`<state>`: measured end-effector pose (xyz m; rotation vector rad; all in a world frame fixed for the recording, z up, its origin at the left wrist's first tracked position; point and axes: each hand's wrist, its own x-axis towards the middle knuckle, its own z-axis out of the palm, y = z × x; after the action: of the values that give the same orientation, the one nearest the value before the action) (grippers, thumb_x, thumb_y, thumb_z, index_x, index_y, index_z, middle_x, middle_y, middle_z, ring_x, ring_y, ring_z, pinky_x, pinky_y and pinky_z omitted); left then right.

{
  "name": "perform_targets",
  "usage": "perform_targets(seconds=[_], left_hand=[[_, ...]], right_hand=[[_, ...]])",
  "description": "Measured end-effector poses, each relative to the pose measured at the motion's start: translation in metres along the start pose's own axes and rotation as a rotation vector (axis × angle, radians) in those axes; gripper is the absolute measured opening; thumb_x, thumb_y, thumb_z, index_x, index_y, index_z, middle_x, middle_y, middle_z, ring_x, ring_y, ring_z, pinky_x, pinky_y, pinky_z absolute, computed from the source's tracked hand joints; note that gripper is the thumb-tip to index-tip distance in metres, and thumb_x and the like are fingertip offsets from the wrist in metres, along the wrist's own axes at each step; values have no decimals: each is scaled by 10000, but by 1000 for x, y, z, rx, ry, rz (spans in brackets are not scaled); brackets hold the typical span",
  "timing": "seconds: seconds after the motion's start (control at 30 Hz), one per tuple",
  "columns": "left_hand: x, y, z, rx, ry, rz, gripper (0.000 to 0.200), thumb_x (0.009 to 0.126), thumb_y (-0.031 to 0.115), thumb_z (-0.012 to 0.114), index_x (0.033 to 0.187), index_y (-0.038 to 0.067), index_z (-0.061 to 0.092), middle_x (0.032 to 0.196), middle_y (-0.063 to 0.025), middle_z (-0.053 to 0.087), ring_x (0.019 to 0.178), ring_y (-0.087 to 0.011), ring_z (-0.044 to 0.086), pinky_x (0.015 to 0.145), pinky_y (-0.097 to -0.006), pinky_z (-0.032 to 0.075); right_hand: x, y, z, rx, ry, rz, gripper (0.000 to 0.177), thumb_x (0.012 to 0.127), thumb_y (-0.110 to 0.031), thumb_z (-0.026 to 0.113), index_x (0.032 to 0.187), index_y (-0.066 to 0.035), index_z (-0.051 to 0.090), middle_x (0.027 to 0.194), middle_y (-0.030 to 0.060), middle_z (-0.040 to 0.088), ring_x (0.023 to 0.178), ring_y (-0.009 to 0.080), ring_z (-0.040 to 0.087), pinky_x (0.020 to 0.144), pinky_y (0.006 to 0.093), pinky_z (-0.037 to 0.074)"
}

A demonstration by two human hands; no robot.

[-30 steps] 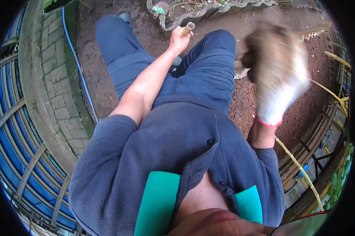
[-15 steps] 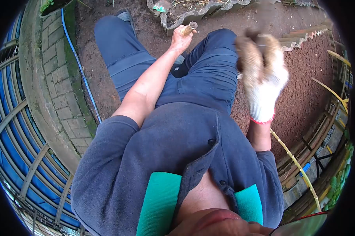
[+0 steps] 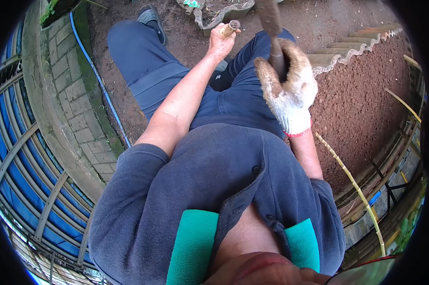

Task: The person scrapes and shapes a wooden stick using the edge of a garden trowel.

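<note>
At 12 o'clock a grey wavy concrete edging [image 3: 219, 18] encloses dry stalks and soil. Just below it, the bare left hand [image 3: 220, 45] has its fingers clamped round a short tan rod [image 3: 229, 27], whose free end tilts toward 1 o'clock. At 2 o'clock the right hand in a soiled white knit glove [image 3: 288, 88] is closed on a dark brown tool handle [image 3: 271, 23], which runs toward 12 o'clock and off the frame. Bare brown earth [image 3: 186, 33] lies open between the legs, and a mossy brick kerb [image 3: 67, 90] borders it at 9 o'clock.
</note>
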<state>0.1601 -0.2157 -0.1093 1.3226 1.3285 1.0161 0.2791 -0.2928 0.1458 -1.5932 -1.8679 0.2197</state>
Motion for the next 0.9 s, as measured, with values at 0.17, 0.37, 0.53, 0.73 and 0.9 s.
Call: perform_targets(seconds=[0.17, 0.37, 0.53, 0.73, 0.9], left_hand=[[0, 0, 3, -75, 8, -71, 140, 842, 5, 615, 884, 69, 733, 853, 1, 692, 797, -96, 632, 731, -275, 521], [0, -13, 6, -35, 5, -27, 109, 868, 42, 615, 914, 50, 714, 824, 0, 692, 769, -74, 621, 702, -272, 517], [2, -11, 6, 37, 16, -9, 98, 861, 47, 646, 941, 50, 702, 869, -29, 705, 815, -92, 628, 742, -270, 514], [7, -18, 11, -18, -10, -61, 139, 850, 17, 632, 965, 55, 700, 903, -21, 705, 854, -112, 649, 769, -291, 523], [4, -13, 5, 145, -78, -50, 156, 870, 29, 629, 998, 83, 702, 974, -10, 703, 891, -118, 658, 830, -275, 523]], right_hand=[[-19, 32, 37, -156, -230, 5, 341, 804, -80, 734, 1119, -37, 611, 941, 142, 679, 821, 283, 692, 736, 370, 563], [-11, 8, 22, -121, -242, 12, 401, 809, -167, 768, 1167, -50, 630, 944, 145, 672, 843, 306, 678, 746, 392, 552], [8, 3, 24, -122, -158, -34, 340, 832, -148, 751, 1124, -23, 628, 892, 132, 671, 799, 296, 671, 734, 385, 547], [-5, 26, 29, -185, -382, -2, 329, 836, -157, 743, 1121, -29, 639, 905, 159, 674, 785, 315, 680, 721, 385, 554], [8, 13, 26, -70, -87, -103, 353, 835, -146, 753, 1145, -20, 640, 932, 150, 683, 808, 303, 692, 739, 375, 565]])
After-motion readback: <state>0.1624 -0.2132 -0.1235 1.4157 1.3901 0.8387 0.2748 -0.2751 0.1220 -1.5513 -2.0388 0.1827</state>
